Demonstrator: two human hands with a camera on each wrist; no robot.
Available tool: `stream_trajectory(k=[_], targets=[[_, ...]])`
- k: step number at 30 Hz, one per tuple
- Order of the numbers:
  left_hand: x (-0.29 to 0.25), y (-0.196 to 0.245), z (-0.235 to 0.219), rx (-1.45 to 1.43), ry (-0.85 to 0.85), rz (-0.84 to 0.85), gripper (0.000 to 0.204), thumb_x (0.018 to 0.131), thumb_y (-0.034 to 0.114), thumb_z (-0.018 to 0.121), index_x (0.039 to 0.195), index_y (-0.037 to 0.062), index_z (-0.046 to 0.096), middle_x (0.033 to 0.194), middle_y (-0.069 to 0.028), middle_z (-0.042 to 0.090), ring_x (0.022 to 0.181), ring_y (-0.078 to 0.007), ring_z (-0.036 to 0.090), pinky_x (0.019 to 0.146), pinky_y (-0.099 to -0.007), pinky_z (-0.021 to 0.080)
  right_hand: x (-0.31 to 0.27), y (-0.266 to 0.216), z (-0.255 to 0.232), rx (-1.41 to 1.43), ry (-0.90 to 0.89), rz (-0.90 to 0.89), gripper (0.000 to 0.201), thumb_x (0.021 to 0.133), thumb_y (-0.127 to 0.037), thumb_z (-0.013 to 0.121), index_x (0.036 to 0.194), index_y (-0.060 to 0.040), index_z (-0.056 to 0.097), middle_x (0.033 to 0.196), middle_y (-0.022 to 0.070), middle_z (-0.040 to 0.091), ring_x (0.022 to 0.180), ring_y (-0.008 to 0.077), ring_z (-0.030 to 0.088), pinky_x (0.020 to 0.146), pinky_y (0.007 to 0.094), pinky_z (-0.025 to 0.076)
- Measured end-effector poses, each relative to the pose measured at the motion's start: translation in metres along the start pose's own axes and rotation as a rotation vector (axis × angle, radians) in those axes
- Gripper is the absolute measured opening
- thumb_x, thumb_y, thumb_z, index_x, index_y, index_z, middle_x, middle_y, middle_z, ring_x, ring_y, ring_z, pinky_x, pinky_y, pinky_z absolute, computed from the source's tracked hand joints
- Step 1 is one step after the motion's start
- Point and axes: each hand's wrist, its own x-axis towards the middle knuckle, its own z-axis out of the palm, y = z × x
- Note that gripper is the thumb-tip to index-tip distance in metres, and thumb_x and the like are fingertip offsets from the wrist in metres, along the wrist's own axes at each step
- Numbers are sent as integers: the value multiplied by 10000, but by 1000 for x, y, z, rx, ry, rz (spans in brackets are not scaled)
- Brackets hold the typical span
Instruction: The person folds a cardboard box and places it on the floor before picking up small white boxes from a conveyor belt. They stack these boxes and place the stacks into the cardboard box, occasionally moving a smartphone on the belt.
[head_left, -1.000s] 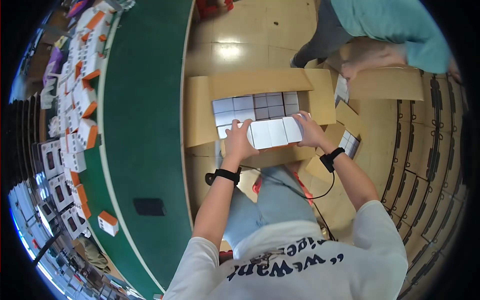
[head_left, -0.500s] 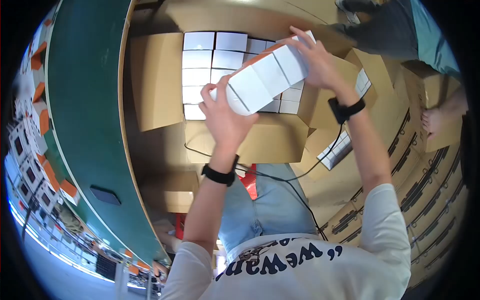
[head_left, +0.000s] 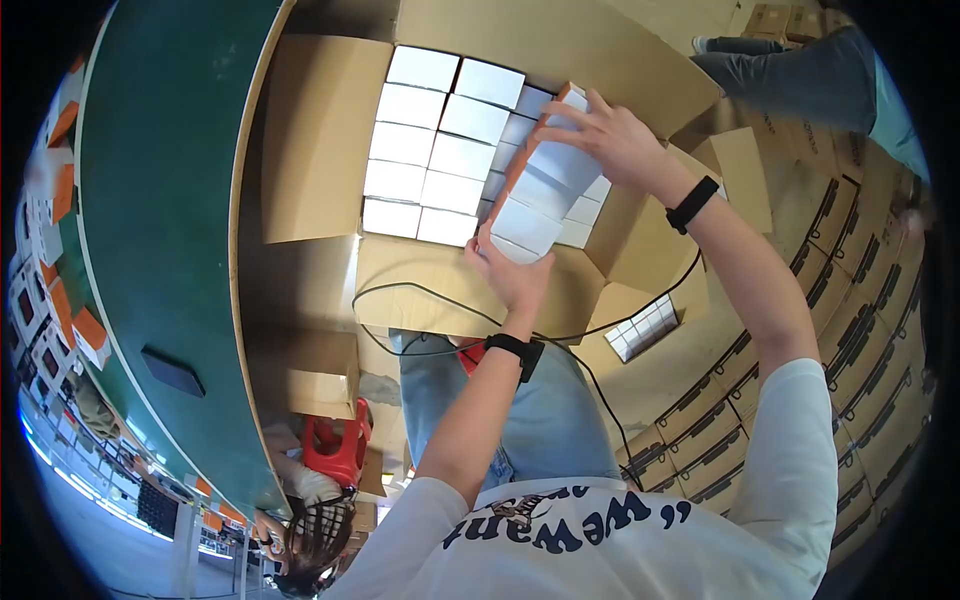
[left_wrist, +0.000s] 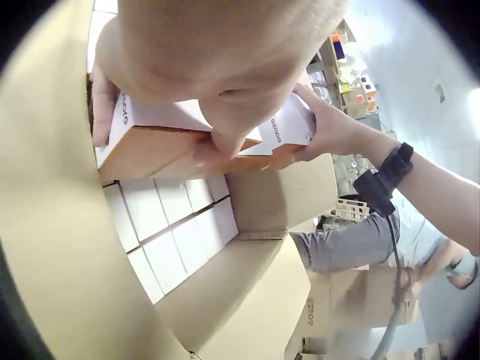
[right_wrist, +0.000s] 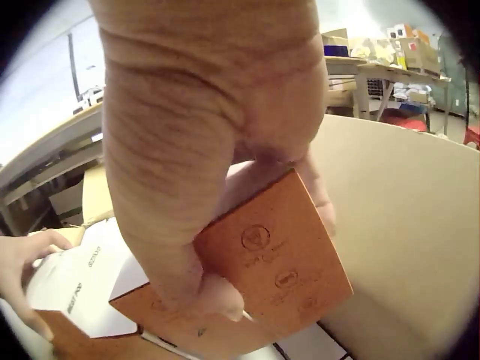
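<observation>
Both hands hold a row of white boxes with orange sides (head_left: 530, 220) slantwise over a large open carton (head_left: 315, 140). My left hand (head_left: 515, 280) grips the near end; my right hand (head_left: 615, 145) grips the far end, its fingers spread over the top. In the left wrist view, the orange side (left_wrist: 150, 154) faces down over the packed boxes. Printed marks show on an orange face (right_wrist: 277, 255) in the right wrist view, with the right thumb against it. White boxes (head_left: 405, 145) fill the carton's left part in columns; lower ones lie partly hidden beneath the held row.
A green table (head_left: 160, 200) runs along the left, bearing a dark phone (head_left: 172, 370) and orange-white boxes. Cables (head_left: 430, 290) from the wrist bands cross the near flap. Another carton with small boxes (head_left: 640, 325) stands at right. A red stool (head_left: 340, 445) and other people are nearby.
The row of boxes has swung from lying crosswise at the carton's near side to a steep slant over its right part. Both hands kept their grip; the head view has shifted.
</observation>
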Motion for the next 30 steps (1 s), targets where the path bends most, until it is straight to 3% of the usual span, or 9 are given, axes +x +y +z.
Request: stream_trajectory(k=[6,12,13,16,19,23,25,28,30], targets=[[-11,-2,-2,35,35,6,1065,601,69,880,1505,174,327,1450,-257,294,1328,-459,372,1091,-522,403,-4,-2,-14,152,-128,48,878,682,111,745,1374,-380,522,1541,-80,428,1248,375,559,758,393,640],[5,12,8,170,46,-137,1047,630,154,925,1484,129,319,1457,-244,284,1332,-439,375,1069,-498,429,35,3,30,281,106,-75,878,704,210,598,1378,-348,530,1654,-72,321,1498,376,344,1089,458,531],[5,14,7,200,37,-150,1045,636,168,931,1484,128,323,1458,-245,285,1332,-441,374,1077,-499,420,43,4,39,448,64,-93,947,686,254,541,1418,-345,531,1673,-58,307,1558,365,245,1209,473,411],[2,14,4,276,12,-128,1011,659,206,942,1476,120,353,1463,-250,287,1329,-448,373,1107,-498,389,45,3,90,227,293,-21,962,708,244,523,1468,-346,519,1683,-37,309,1572,356,237,1242,494,358],[6,-12,-22,215,-76,61,903,698,194,919,1450,114,426,1476,-247,300,1350,-436,360,1135,-495,359,37,-45,101,392,396,424,848,766,127,593,1520,-245,487,1663,65,353,1549,371,286,1244,514,341],[29,-80,-66,324,-140,225,714,756,165,878,1377,88,534,1412,-226,425,1344,-399,402,1126,-492,376,11,-118,163,958,860,1167,817,813,-144,756,1533,17,407,1552,298,430,1440,439,414,1217,476,339],[33,-89,-99,371,-187,337,612,795,124,843,1342,75,574,1352,-201,507,1303,-362,477,1067,-466,454,21,-155,196,1567,810,1453,788,878,-256,759,1526,23,408,1542,297,446,1425,432,439,1197,452,356],[22,-72,-163,202,-274,312,423,843,58,787,1239,38,637,1231,-155,599,1173,-299,594,899,-396,562,42,-203,132,1958,766,1239,813,897,-340,753,1536,16,397,1554,268,448,1408,406,465,1188,444,363],[12,-67,-214,257,-265,409,288,890,42,752,1164,17,667,1168,-123,654,1062,-229,656,774,-345,591,41,-200,140,2020,729,1156,796,880,-339,766,1509,25,442,1532,278,474,1406,411,470,1180,445,375]])
